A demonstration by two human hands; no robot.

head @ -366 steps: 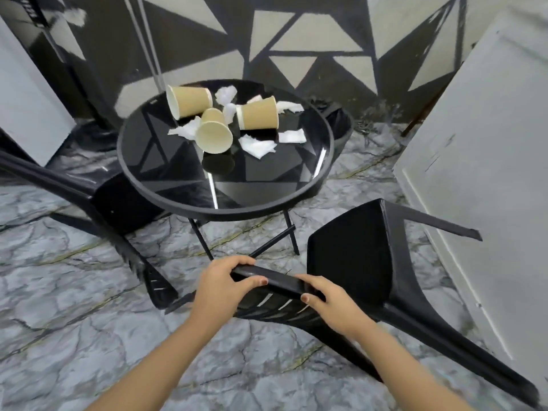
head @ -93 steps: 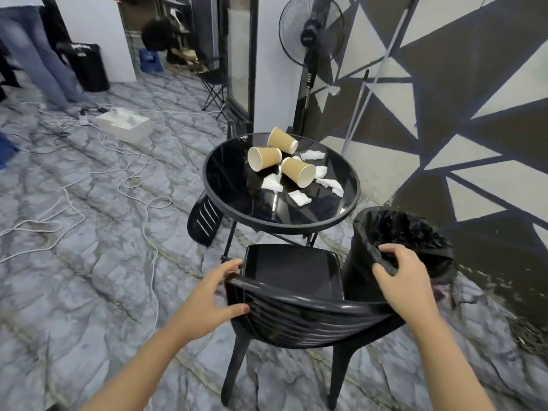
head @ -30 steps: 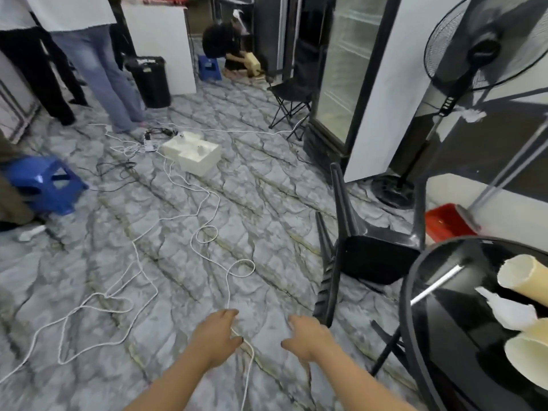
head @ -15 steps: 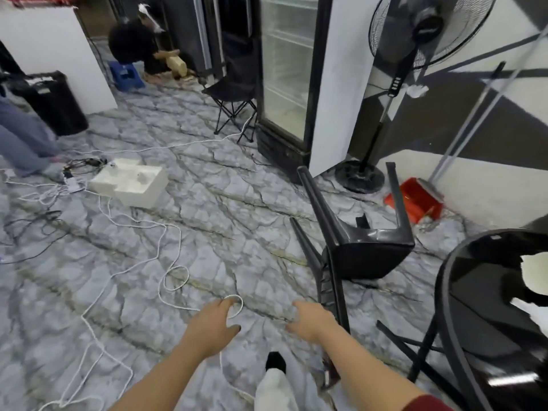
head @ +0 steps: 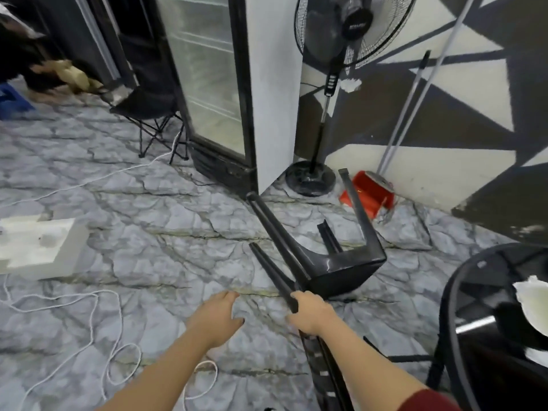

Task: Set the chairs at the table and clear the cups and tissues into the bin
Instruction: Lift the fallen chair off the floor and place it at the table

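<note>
Chair (head: 341, 268): black plastic, tipped over on the marble floor (head: 148, 238), just left of the round black surface (head: 453, 295), its legs pointing up and away toward the far wall. Nearest, its slatted back runs down toward the bottom edge of the view between the 2 forearms.

The right hand (head: 310, 314) has its grip curled round the chair's edge where a leg meets the back; the fingers wrap the black bar. The left hand (head: 218, 315) hangs just left of it, apart from the chair, its grip loosely spread with fingers relaxed and holding nothing.

A white cord (head: 98, 330) loops over the floor under and left of the left arm. On the surface at the right edge lies a white tissue (head: 530, 295); little else of its top shows.

Farther left, a white foam block (head: 35, 247) sits on the floor. Beyond the chair's legs, a red dustpan (head: 370, 194) lies against the wall with a long pole (head: 415, 96) leaning above it. Beside it stands a fan (head: 350, 28) on a round base, then a glass-door fridge (head: 213, 84), and a small folding stool (head: 148, 108) at the far left.
</note>
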